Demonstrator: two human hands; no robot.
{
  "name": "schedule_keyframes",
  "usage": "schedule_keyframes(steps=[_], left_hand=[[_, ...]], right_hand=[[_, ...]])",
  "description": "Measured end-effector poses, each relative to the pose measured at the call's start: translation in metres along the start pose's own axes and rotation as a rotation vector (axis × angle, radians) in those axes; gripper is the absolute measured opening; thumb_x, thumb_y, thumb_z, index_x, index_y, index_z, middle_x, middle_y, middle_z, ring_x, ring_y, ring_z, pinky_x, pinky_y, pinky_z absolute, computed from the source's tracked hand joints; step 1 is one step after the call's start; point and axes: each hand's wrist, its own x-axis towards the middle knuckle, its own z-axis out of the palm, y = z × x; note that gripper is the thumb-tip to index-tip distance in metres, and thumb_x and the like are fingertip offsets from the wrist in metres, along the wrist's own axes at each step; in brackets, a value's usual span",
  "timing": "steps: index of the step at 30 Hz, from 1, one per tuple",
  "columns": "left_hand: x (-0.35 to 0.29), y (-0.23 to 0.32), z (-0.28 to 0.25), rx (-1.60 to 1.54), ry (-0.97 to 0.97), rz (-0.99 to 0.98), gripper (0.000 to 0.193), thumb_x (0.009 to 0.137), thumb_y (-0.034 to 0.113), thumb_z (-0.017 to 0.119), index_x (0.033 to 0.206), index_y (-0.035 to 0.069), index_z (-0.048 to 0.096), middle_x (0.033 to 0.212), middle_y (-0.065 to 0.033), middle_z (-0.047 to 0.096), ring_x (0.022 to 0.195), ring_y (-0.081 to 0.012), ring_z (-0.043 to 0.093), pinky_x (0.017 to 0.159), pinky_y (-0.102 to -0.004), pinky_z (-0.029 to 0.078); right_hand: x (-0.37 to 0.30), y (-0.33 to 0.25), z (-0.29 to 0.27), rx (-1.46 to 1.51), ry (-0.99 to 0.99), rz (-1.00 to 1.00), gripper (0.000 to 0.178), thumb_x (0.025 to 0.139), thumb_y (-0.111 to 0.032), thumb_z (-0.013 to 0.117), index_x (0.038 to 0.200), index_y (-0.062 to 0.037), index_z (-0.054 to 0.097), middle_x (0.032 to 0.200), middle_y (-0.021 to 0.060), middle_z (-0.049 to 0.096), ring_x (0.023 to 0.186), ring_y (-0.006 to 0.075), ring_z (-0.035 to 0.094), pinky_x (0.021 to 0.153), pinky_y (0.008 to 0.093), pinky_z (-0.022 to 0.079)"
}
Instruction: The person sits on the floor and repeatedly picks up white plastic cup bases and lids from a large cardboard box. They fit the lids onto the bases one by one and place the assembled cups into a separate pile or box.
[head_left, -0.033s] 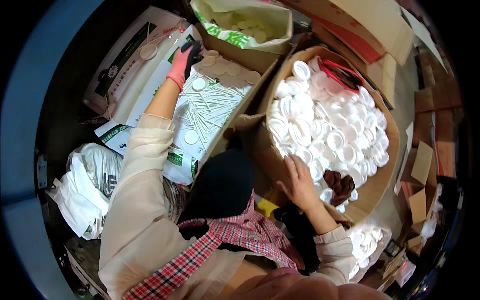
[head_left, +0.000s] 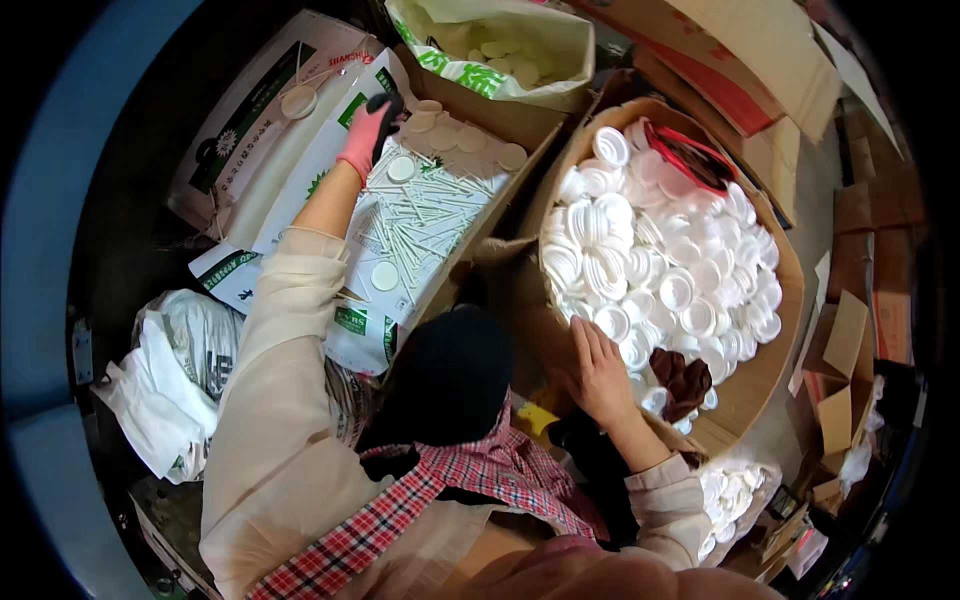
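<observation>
My left hand (head_left: pixel 372 132), in a pink and black glove, has its fingers curled beside a few flat round cream discs (head_left: pixel 470 140); anything within them is hidden. Just below it, many thin white sticks (head_left: pixel 425 220) lie scattered on a white and green printed sheet, with white round lids (head_left: pixel 401 169) among them. My right hand (head_left: pixel 603 378) is bare. Its fingers stretch flat over the near left rim of a large cardboard box (head_left: pixel 780 345) full of white round plastic lids (head_left: pixel 680 290), with nothing seen in its grasp.
A dark brown crumpled piece (head_left: pixel 682 384) and a red-edged pouch (head_left: pixel 690 158) lie on the lids. Behind the sticks stands a green and white bag (head_left: pixel 485 78) holding discs. A white plastic bag (head_left: pixel 165 385) sits at left, and small open cartons (head_left: pixel 845 340) at right.
The view has shifted slightly. My left hand's curled fingers have turned a little beside the discs. My right hand's fingers lie closer together on the box rim.
</observation>
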Motion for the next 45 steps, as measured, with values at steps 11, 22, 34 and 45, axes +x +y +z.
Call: schedule_keyframes(steps=[11, 22, 34, 45], left_hand=[[0.142, -0.171, 0.107, 1.666, -0.425, 0.117, 0.084, 0.076, 0.053, 0.064, 0.145, 0.020, 0.031, 0.141, -0.0177, 0.039, 0.132, -0.0367, 0.035, 0.106, -0.0513, 0.031], [0.188, -0.222, 0.072, 1.587, -0.368, 0.556, 0.076, 0.071, 0.037, 0.068, 0.140, 0.025, 0.039, 0.129, -0.0128, 0.043, 0.117, -0.0344, 0.044, 0.092, -0.0579, 0.038], [0.163, -0.243, 0.046, 1.776, -0.281, 0.446, 0.075, 0.079, 0.040, 0.063, 0.145, 0.022, 0.033, 0.127, -0.0173, 0.045, 0.113, -0.0383, 0.046, 0.089, -0.0542, 0.040], [-0.020, -0.060, 0.116, 0.020, -0.252, 0.135, 0.073, 0.087, 0.016, 0.055, 0.147, 0.001, 0.017, 0.144, -0.0238, 0.031, 0.131, -0.0358, 0.036, 0.110, -0.0411, 0.029]], right_hand=[[0.029, 0.011, -0.005, 0.000, -0.092, 0.115, 0.052, 0.074, -0.015, 0.072, 0.119, 0.0000, 0.052, 0.103, 0.0146, 0.060, 0.088, 0.0320, 0.059, 0.075, 0.0400, 0.047], [0.042, 0.036, -0.003, -0.007, -0.180, 0.103, 0.058, 0.069, -0.026, 0.078, 0.116, -0.0018, 0.054, 0.096, 0.0108, 0.061, 0.076, 0.0277, 0.059, 0.065, 0.0367, 0.046], [0.039, 0.032, 0.000, -0.061, -0.110, 0.110, 0.056, 0.069, -0.028, 0.079, 0.113, -0.0021, 0.054, 0.090, 0.0091, 0.061, 0.074, 0.0267, 0.058, 0.062, 0.0356, 0.045], [0.039, 0.026, -0.001, -0.084, -0.050, 0.117, 0.055, 0.068, -0.027, 0.080, 0.111, -0.0013, 0.056, 0.089, 0.0104, 0.061, 0.071, 0.0273, 0.058, 0.060, 0.0362, 0.045]])
